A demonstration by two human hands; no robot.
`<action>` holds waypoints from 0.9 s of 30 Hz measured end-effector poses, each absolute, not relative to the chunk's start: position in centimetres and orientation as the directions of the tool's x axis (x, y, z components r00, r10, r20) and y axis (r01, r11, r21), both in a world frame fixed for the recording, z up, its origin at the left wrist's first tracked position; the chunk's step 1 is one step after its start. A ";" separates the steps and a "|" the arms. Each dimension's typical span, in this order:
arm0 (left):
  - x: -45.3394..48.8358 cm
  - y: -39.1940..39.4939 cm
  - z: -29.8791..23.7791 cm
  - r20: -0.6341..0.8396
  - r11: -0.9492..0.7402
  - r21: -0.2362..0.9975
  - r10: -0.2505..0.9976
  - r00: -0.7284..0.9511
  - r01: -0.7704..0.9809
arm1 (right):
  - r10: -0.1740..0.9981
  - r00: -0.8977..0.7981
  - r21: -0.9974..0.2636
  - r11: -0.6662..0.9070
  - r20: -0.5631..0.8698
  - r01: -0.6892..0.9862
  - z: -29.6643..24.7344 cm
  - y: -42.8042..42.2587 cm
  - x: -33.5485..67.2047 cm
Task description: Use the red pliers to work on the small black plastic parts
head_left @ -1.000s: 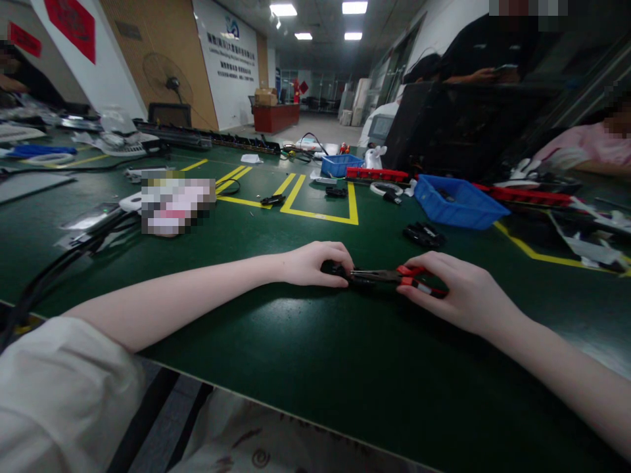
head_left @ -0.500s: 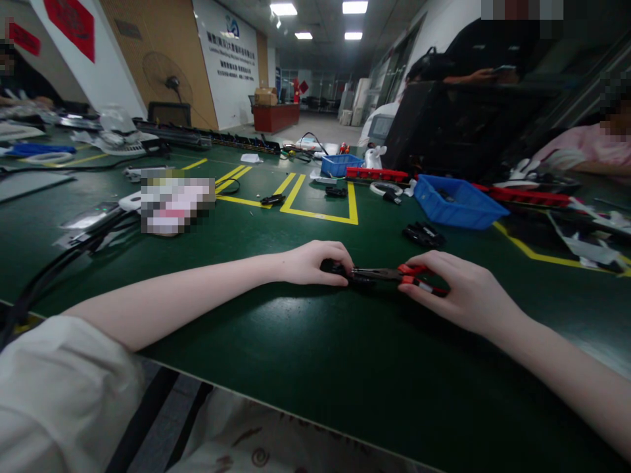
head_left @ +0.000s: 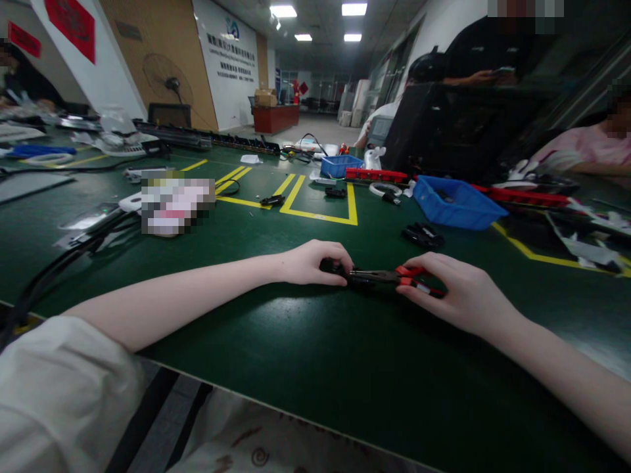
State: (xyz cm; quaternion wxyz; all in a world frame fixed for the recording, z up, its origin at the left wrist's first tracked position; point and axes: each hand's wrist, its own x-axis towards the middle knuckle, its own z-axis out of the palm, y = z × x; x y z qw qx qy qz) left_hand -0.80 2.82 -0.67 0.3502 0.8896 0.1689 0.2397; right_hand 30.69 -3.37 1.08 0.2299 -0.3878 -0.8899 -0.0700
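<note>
My left hand (head_left: 311,263) rests on the green table (head_left: 305,355) with its fingers curled round a small black part (head_left: 331,267). My right hand (head_left: 461,293) grips the red handles of a pair of pliers (head_left: 394,276). The pliers lie almost flat above the table, and their dark jaws point left and meet the black part at my left fingertips. Both forearms stretch across the table from the near edge.
A blue bin (head_left: 456,203) stands behind my right hand, with a black part (head_left: 422,234) in front of it. A smaller blue bin (head_left: 340,164) and red strips (head_left: 377,174) lie further back. Yellow tape lines (head_left: 315,213) mark the table. Cables (head_left: 59,263) run at left. Other people sit at right.
</note>
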 end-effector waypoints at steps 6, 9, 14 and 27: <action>-0.9 2.9 -0.8 0.319 -0.719 0.683 0.450 0.834 0.127 | 0.658 -0.603 -0.061 0.696 0.451 0.715 0.9 -3.5 30.5; -0.9 2.9 -0.8 0.315 -0.715 0.686 0.456 0.833 0.132 | 0.663 -0.596 -0.074 0.694 0.452 0.716 1.0 -3.5 30.2; -0.9 2.9 -0.8 0.307 -0.709 0.693 0.454 0.837 0.130 | 0.692 -0.571 -0.119 0.676 0.442 0.728 1.2 -3.6 30.0; -0.8 2.9 -0.5 0.254 -0.689 0.706 0.466 0.848 0.167 | 0.700 -0.558 -0.151 0.673 0.446 0.724 0.9 -3.7 29.7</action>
